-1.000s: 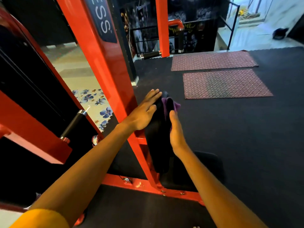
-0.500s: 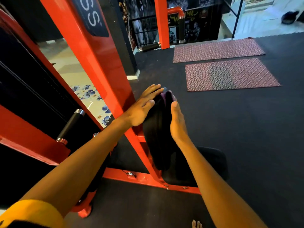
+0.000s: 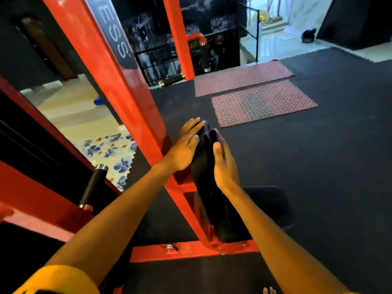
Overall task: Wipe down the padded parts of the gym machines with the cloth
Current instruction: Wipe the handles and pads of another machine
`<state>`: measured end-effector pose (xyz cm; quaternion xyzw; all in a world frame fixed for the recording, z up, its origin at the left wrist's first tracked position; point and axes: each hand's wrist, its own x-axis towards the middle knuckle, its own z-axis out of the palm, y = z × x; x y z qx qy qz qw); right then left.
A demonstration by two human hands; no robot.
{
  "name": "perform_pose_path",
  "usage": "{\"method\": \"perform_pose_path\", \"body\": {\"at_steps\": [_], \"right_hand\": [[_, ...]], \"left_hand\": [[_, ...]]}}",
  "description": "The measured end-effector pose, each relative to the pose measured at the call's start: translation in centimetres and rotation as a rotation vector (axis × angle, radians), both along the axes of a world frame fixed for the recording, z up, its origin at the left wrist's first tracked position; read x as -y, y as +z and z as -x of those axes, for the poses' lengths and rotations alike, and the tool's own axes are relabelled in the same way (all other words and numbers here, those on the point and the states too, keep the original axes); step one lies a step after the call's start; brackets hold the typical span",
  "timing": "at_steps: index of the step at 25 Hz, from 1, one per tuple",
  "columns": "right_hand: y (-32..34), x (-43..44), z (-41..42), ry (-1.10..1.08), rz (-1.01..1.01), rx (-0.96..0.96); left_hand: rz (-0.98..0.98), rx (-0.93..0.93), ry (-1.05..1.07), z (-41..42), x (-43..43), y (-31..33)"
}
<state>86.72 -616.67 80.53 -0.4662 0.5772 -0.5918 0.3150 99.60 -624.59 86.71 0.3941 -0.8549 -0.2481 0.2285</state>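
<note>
Since 0.5 s ago both hands have stayed at the top of the upright pad, and slightly more purple fabric shows past the right fingertips. Black rubber flooring (image 3: 331,170) fills the view from 1 to 5 o'clock. The red machine frame (image 3: 118,81) slants from 11 o'clock down to a base bar at 6 o'clock. The narrow black back pad (image 3: 204,194) stands upright against this frame at the centre, seen edge-on. At its 4 o'clock lies the black seat pad (image 3: 271,206). 2 patterned maroon mats (image 3: 263,105) lie side by side on the floor at 1 o'clock. The left hand (image 3: 182,150) rests flat on the pad's left side, fingers straight and slightly spread, gripping nothing. The right hand (image 3: 226,166) lies flat on the pad's right face with the thumb extended along the edge. Its other fingers are mostly hidden but appear straight, pressing the purple cloth (image 3: 215,134) against the pad's top end, at 12 o'clock from the thumb. A black handle grip (image 3: 93,185) with chrome ends sits at 9 o'clock.
</note>
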Motion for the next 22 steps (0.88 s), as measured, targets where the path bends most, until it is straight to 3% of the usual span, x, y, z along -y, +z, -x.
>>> {"method": "perform_pose_path", "body": {"at_steps": [3, 6, 11, 16, 22], "right_hand": [[0.5, -2.8, -2.9, -0.174, 0.267, -0.341], [-2.3, -4.0, -5.4, -0.388, 0.271, -0.532], [-12.1, -7.4, -8.2, -0.507, 0.130, -0.499], [-9.0, -6.1, -9.6, -0.573, 0.139, -0.401], [-4.6, -4.8, -7.4, -0.508, 0.237, -0.508]], "left_hand": [[0.045, -0.030, -0.067, -0.6, 0.4, -0.5], [0.035, 0.027, -0.068, -0.3, 0.2, -0.3], [0.011, 0.044, 0.009, 0.5, -0.2, 0.7], [-0.007, 0.029, 0.006, 0.5, -0.4, 0.8], [-0.010, -0.002, 0.017, 0.7, -0.1, 0.4]]}}
